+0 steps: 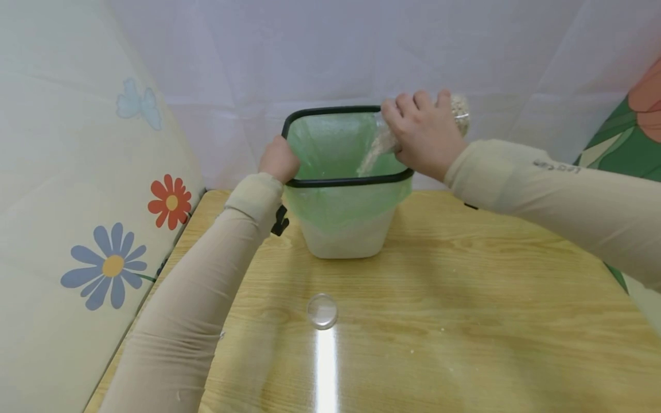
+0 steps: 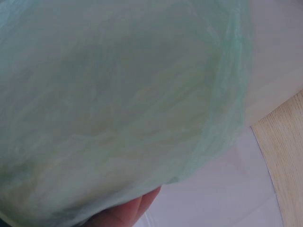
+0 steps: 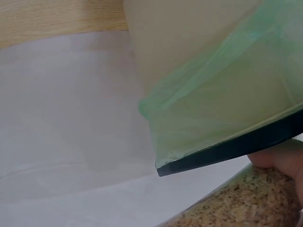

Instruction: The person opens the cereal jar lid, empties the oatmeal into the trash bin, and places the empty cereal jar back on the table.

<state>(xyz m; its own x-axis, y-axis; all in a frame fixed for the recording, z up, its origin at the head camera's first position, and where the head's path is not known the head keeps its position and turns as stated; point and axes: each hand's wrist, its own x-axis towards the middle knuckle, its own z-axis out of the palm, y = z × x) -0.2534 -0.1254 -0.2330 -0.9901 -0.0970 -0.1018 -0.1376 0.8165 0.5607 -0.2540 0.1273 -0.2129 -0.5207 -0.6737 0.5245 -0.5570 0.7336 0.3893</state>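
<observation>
A pale bin with a black rim and a green liner bag stands on the table. At its left side my left hand grips the rim; in the left wrist view its fingers show below the green bag. My right hand holds a clear jar tipped over the bin's right side, and pale flakes pour from it into the bag. Brown flakes fill the jar in the right wrist view, below the black rim.
A round clear lid lies on the wooden table in front of the bin. A few small crumbs are scattered to its right. White cloth hangs behind, and a flower-printed cloth stands along the left.
</observation>
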